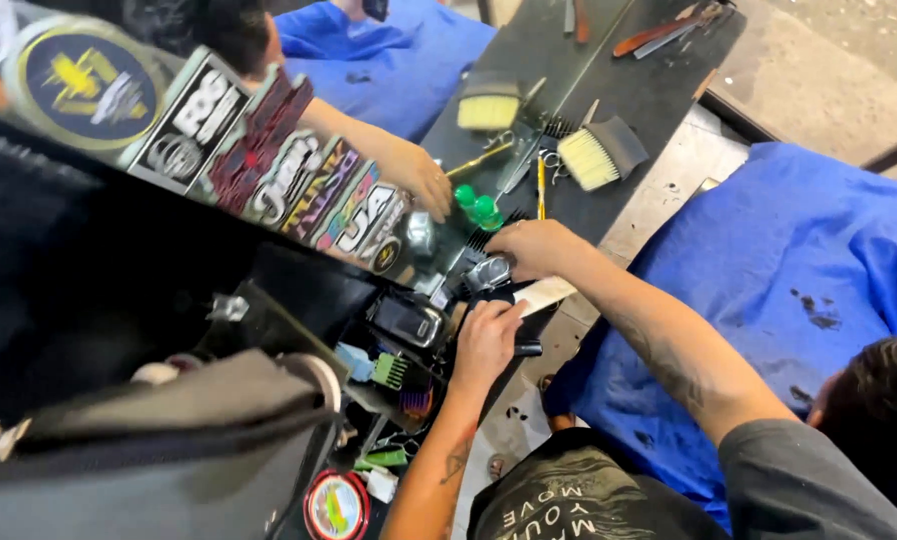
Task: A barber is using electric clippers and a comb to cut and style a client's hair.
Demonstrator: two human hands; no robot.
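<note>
On the black countertop beside the mirror, the left hand (486,343) was curled shut around a dark clipper (522,348) – probably hard, weighty and best held round its body – while the right hand (534,248), fingers together, pressed a pale comb (546,294).

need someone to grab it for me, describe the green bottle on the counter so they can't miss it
Start at the dark counter by the mirror. Near its front edge, just left of the right hand, stands the small green bottle. It is the only bright green, rounded thing there; the nearby brushes have pale yellow bristles.
</note>
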